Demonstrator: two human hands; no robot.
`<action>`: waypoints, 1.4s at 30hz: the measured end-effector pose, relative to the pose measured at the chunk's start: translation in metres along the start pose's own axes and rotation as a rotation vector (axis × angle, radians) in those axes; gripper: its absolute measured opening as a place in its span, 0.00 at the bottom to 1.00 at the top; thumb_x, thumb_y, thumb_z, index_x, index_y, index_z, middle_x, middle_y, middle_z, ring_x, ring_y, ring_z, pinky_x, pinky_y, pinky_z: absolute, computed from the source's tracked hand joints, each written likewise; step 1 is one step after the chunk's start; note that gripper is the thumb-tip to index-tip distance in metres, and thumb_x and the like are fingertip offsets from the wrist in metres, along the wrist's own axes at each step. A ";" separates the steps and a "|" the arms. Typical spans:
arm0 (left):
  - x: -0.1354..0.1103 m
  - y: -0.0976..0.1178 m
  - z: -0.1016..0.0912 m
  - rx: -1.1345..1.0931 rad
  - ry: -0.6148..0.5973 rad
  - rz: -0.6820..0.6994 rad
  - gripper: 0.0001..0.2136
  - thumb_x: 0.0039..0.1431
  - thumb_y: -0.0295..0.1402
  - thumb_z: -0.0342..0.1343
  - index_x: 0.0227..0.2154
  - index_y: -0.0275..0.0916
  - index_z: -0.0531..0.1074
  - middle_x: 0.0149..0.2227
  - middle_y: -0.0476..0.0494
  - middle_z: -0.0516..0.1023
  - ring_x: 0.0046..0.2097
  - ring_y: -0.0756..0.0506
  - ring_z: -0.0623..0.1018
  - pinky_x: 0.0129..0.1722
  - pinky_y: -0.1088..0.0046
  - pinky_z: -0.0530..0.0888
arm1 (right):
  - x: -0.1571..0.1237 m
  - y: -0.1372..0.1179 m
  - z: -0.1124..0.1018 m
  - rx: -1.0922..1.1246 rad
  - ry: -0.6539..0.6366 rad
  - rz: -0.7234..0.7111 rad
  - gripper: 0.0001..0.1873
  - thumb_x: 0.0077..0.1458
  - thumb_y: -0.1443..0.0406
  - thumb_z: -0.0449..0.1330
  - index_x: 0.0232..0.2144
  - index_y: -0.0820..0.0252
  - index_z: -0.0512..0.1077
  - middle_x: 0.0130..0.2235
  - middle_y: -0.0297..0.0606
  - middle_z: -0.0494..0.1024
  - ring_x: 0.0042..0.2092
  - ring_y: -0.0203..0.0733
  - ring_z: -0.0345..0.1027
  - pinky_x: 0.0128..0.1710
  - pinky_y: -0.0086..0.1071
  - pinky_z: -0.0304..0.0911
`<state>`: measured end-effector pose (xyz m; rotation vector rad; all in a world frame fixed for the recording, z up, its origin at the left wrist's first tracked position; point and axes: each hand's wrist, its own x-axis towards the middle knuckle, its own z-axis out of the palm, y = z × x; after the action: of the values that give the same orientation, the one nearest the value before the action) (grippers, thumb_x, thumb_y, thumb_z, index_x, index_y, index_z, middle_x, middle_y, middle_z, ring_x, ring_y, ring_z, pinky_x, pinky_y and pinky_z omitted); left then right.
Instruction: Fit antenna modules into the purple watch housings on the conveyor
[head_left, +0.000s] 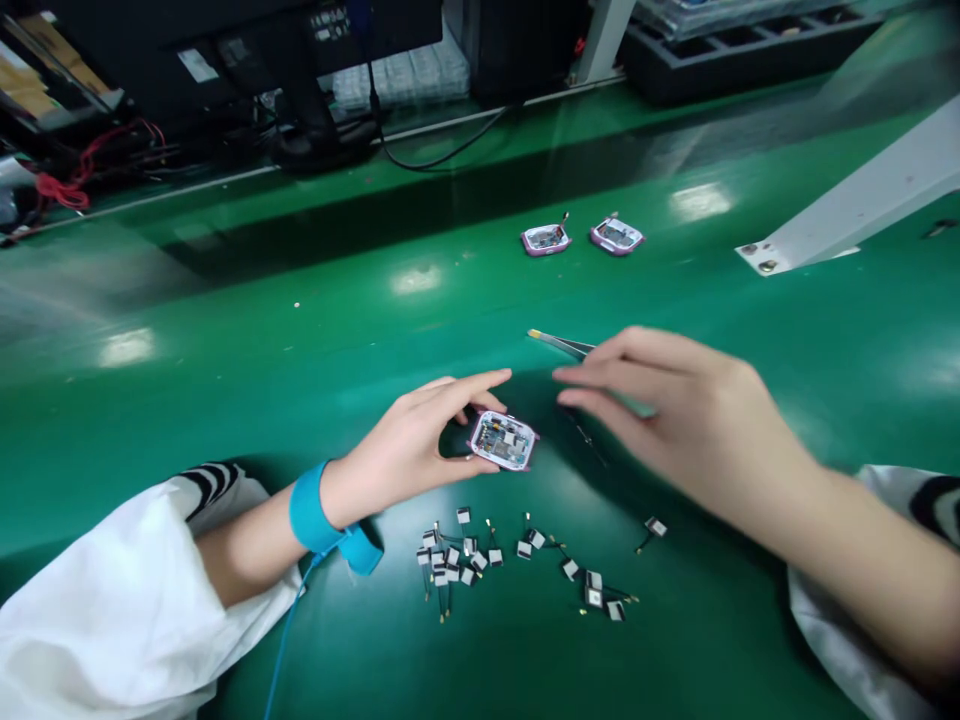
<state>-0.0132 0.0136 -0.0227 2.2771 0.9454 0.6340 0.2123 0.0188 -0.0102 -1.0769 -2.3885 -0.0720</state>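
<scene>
My left hand (409, 435) grips a small watch case (504, 440) with a purple edge and a white inner rim, thumb below and fingers at its upper left. A circuit board shows inside the case. To the right, my right hand (675, 410) hovers over the mat, slightly blurred, with a gap between thumb and index finger. Just beneath its thumb is a thin dark tool (589, 437), its kind unclear. Behind the right fingers lie metal tweezers (559, 342), partly hidden. Several small white-and-black square parts with thin leads (452, 560) are scattered in front of me.
Two more purple-edged watch cases (546, 239) sit farther back. A white metal leg (847, 200) is bolted down at the right. A monitor stand (319, 130), cables and a black tray (735, 55) line the back. A blue wrist strap (311, 508) with a cord circles my left wrist.
</scene>
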 end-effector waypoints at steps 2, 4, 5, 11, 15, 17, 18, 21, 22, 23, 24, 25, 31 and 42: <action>-0.002 0.004 0.003 -0.015 0.076 0.041 0.30 0.47 0.33 0.61 0.53 0.38 0.56 0.42 0.47 0.73 0.41 0.52 0.73 0.44 0.77 0.69 | 0.000 -0.017 0.001 0.132 0.012 -0.101 0.08 0.53 0.66 0.54 0.31 0.64 0.73 0.30 0.38 0.72 0.31 0.33 0.64 0.30 0.27 0.63; -0.004 0.008 0.005 -0.006 0.116 0.070 0.30 0.47 0.34 0.61 0.52 0.37 0.57 0.41 0.46 0.74 0.42 0.51 0.73 0.44 0.77 0.70 | -0.001 -0.029 0.002 0.129 -0.002 -0.158 0.06 0.52 0.69 0.55 0.31 0.65 0.72 0.31 0.39 0.71 0.31 0.34 0.64 0.28 0.28 0.63; -0.005 0.010 0.006 0.000 0.133 0.072 0.30 0.47 0.34 0.61 0.52 0.38 0.57 0.41 0.46 0.74 0.42 0.51 0.74 0.44 0.77 0.70 | -0.002 -0.033 0.002 0.102 0.003 -0.173 0.06 0.52 0.71 0.55 0.31 0.66 0.72 0.31 0.40 0.71 0.31 0.35 0.64 0.27 0.29 0.62; -0.009 0.015 0.008 -0.060 0.180 0.014 0.29 0.46 0.33 0.61 0.52 0.40 0.58 0.41 0.44 0.74 0.41 0.48 0.75 0.43 0.73 0.72 | -0.003 -0.036 0.001 0.039 0.047 -0.203 0.07 0.51 0.74 0.53 0.26 0.67 0.70 0.28 0.42 0.71 0.32 0.39 0.65 0.26 0.31 0.61; -0.009 0.018 0.007 -0.092 0.162 0.025 0.29 0.47 0.33 0.61 0.52 0.39 0.58 0.41 0.45 0.74 0.41 0.48 0.75 0.44 0.73 0.72 | -0.004 -0.038 0.002 0.020 0.071 -0.183 0.03 0.49 0.73 0.56 0.26 0.68 0.69 0.28 0.43 0.72 0.31 0.40 0.66 0.24 0.32 0.60; -0.009 0.019 0.008 -0.101 0.150 0.029 0.29 0.46 0.32 0.62 0.52 0.39 0.59 0.41 0.45 0.74 0.41 0.49 0.75 0.44 0.74 0.72 | -0.004 -0.039 0.003 0.009 0.083 -0.177 0.03 0.49 0.72 0.56 0.25 0.66 0.69 0.26 0.41 0.72 0.29 0.40 0.65 0.23 0.32 0.60; -0.009 0.020 0.008 -0.100 0.149 0.033 0.29 0.46 0.31 0.62 0.52 0.39 0.59 0.41 0.45 0.74 0.41 0.49 0.75 0.44 0.74 0.71 | -0.004 -0.039 0.003 0.007 0.091 -0.178 0.04 0.49 0.72 0.56 0.24 0.65 0.69 0.25 0.40 0.72 0.28 0.39 0.65 0.22 0.32 0.59; -0.008 0.022 0.009 -0.085 0.149 0.049 0.27 0.48 0.32 0.60 0.51 0.40 0.59 0.40 0.46 0.74 0.40 0.50 0.74 0.43 0.75 0.71 | -0.001 -0.040 0.001 0.014 0.123 -0.181 0.08 0.48 0.73 0.54 0.19 0.62 0.67 0.21 0.36 0.69 0.24 0.36 0.61 0.20 0.31 0.56; -0.008 0.023 0.009 -0.079 0.144 0.052 0.26 0.49 0.32 0.59 0.52 0.41 0.59 0.40 0.46 0.74 0.40 0.49 0.74 0.42 0.75 0.72 | 0.001 -0.040 0.000 0.017 0.130 -0.181 0.10 0.49 0.73 0.53 0.19 0.61 0.67 0.20 0.35 0.69 0.23 0.35 0.60 0.19 0.31 0.56; -0.008 0.024 0.008 -0.075 0.133 0.050 0.25 0.50 0.33 0.58 0.52 0.42 0.59 0.41 0.46 0.74 0.40 0.49 0.74 0.41 0.74 0.72 | 0.002 -0.041 -0.001 0.019 0.132 -0.181 0.11 0.49 0.73 0.52 0.18 0.60 0.66 0.20 0.34 0.69 0.22 0.35 0.59 0.19 0.31 0.56; -0.008 0.025 0.008 -0.074 0.118 0.043 0.25 0.51 0.34 0.57 0.52 0.44 0.58 0.41 0.46 0.74 0.40 0.49 0.74 0.40 0.73 0.72 | 0.003 -0.041 -0.002 0.021 0.131 -0.183 0.12 0.50 0.73 0.51 0.18 0.59 0.66 0.19 0.33 0.69 0.22 0.34 0.58 0.19 0.30 0.56; -0.009 0.026 0.008 -0.073 0.108 0.033 0.25 0.52 0.35 0.57 0.52 0.45 0.58 0.41 0.46 0.74 0.41 0.48 0.74 0.40 0.73 0.72 | 0.003 -0.041 -0.003 0.023 0.124 -0.184 0.13 0.50 0.73 0.50 0.18 0.58 0.66 0.20 0.33 0.69 0.22 0.33 0.58 0.20 0.30 0.56; -0.009 0.028 0.008 -0.096 0.104 -0.004 0.25 0.51 0.35 0.57 0.52 0.47 0.57 0.41 0.48 0.74 0.40 0.48 0.74 0.40 0.71 0.73 | -0.003 -0.044 0.002 0.101 0.093 -0.123 0.11 0.52 0.71 0.51 0.20 0.59 0.65 0.23 0.34 0.69 0.28 0.34 0.63 0.27 0.30 0.60; -0.009 0.026 0.010 -0.040 0.146 -0.014 0.23 0.50 0.37 0.58 0.49 0.44 0.59 0.40 0.49 0.73 0.40 0.48 0.74 0.40 0.72 0.72 | -0.005 -0.048 0.001 0.069 0.048 -0.004 0.10 0.51 0.73 0.53 0.21 0.61 0.68 0.27 0.37 0.71 0.31 0.37 0.65 0.27 0.32 0.61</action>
<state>-0.0008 -0.0115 -0.0142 2.2107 1.0069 0.8146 0.1806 -0.0169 -0.0054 -1.0271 -2.3326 -0.0160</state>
